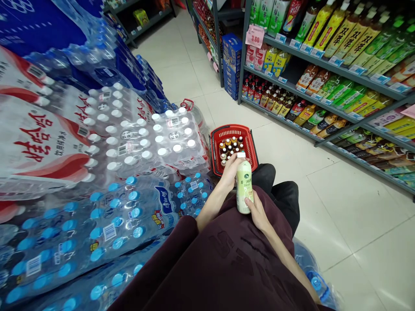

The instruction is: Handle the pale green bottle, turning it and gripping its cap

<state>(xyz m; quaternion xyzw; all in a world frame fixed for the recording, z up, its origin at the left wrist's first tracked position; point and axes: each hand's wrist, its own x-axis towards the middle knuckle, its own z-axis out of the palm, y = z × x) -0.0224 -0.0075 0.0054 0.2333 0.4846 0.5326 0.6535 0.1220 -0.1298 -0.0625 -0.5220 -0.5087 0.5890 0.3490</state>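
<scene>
A pale green drink bottle [244, 181] with a white cap is upright before my lap, its printed label turned toward me. My left hand [231, 169] is closed around its upper part, just below the cap, with some fingers hidden behind it. Lower down, my right hand [257, 211] grips the bottle near its base, the thumb lying on the front. Just beyond the bottle, a red plastic basket [249, 151] stands on the floor, and several small capped bottles [231, 146] are inside it.
Shrink-wrapped water packs with white caps [175, 134] and blue caps [116, 216] are piled on my left. Drink shelves [298, 86] run along the right. Blue cartons [231, 65] stand at the shelf end. A large water jug [314, 276] is beside me on the tiled floor [340, 207].
</scene>
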